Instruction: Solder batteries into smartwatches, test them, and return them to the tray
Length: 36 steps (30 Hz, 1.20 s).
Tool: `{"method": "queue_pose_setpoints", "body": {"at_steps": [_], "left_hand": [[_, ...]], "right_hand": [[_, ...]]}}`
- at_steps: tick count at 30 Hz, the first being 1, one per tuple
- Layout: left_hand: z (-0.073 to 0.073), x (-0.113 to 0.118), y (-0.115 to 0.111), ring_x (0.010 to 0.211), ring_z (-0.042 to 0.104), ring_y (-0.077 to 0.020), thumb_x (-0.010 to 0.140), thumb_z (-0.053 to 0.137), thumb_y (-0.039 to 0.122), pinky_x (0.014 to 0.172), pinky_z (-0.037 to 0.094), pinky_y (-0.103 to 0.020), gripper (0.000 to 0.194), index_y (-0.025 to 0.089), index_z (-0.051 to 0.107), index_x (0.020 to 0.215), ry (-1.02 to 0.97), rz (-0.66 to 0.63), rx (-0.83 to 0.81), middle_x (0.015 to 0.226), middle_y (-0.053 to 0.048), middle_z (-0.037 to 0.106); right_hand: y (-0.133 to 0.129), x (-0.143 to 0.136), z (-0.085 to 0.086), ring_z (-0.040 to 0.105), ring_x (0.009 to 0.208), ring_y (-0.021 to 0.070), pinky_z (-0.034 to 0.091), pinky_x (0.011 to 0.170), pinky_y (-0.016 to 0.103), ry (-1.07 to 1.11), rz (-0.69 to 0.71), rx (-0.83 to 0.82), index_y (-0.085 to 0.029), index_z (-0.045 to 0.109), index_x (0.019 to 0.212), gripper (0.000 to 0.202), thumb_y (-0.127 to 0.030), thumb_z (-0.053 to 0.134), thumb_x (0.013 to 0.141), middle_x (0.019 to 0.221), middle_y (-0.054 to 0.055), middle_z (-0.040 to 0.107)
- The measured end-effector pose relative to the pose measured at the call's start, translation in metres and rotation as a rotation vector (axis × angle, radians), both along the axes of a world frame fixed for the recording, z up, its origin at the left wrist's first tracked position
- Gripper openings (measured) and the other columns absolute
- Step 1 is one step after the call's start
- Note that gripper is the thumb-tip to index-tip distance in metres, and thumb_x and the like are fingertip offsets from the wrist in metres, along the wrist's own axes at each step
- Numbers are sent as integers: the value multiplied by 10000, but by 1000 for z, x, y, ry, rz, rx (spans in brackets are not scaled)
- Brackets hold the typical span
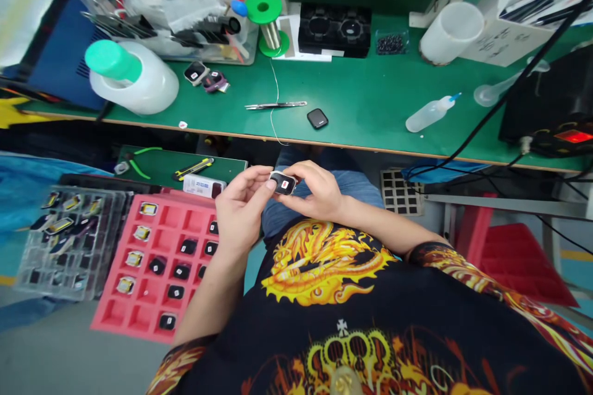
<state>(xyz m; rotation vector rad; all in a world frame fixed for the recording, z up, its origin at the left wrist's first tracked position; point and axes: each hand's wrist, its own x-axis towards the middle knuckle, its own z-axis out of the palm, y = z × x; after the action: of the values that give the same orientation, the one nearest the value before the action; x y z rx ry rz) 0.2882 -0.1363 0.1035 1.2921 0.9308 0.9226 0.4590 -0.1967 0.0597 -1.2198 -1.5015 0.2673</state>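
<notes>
Between my two hands is a smartwatch case (283,182) with a dark face, a pale rim and a small white-and-red sticker. My left hand (245,200) pinches its left side, the thumb lying on the face. Fingers of my right hand (319,190) are closed around its right side and edge. Both hands are over my lap, just in front of the bench edge. On the green bench beyond them lie a pair of tweezers (276,105) and a black square watch part (317,118).
Left of my lap, a red foam tray (152,293) holds several watch parts, beside a clear compartment box (34,259). A white bottle (152,83), a solder spool (273,28) and a squeeze bottle (424,117) stand or lie on the bench (365,95). A black cable (491,99) hangs at right.
</notes>
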Motion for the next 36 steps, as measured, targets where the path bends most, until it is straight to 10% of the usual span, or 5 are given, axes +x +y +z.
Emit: {"method": "queue_pose_setpoints", "body": {"at_steps": [36], "left_hand": [[-3, 7, -5, 1048, 760, -183, 881, 921, 282, 943, 621, -266, 348, 269, 835, 1217, -33, -68, -12, 1153, -67, 803]], "right_hand": [[-6, 2, -5, 714, 905, 189, 607, 786, 346, 65, -53, 10, -225, 632, 1174, 311, -363, 797, 949, 1038, 62, 762]]}}
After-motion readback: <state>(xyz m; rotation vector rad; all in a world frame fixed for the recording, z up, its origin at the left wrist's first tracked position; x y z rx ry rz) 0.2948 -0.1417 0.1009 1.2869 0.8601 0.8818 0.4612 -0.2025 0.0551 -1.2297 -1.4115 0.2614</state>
